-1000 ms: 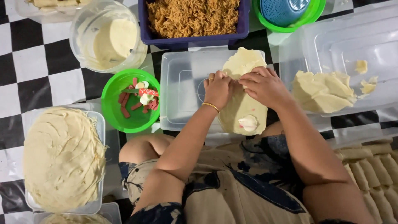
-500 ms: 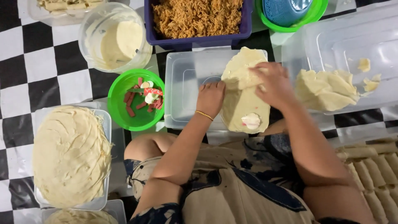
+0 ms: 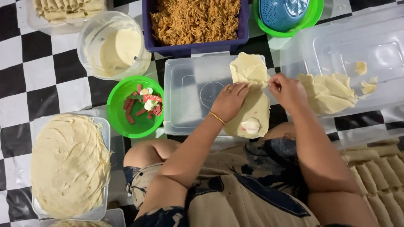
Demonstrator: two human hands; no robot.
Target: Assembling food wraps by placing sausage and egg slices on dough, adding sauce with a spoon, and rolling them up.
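A pale thin wrapper sheet (image 3: 251, 109) lies on an upturned clear plastic lid (image 3: 189, 96) in front of me, with a slice of egg (image 3: 251, 125) on its near end. My left hand (image 3: 229, 101), with a gold bracelet and ring, presses flat on the wrapper's middle. My right hand (image 3: 288, 92) pinches the wrapper's right edge where its far part is folded. A green bowl (image 3: 134, 107) with red strips and egg slices sits to the left of the lid.
A stack of round wrappers (image 3: 67, 164) fills a clear tray at the left. A tub of pale batter (image 3: 115, 46), a purple box of shredded brown filling (image 3: 195, 21) and a green bowl with a blue strainer (image 3: 288, 14) stand behind. Torn wrappers (image 3: 328, 92) lie in a clear container; finished rolls (image 3: 374, 168) at right.
The far part of the wrapper has been folded toward the middle. My right hand slid to the right edge, while my left hand stays pressed on the sheet.
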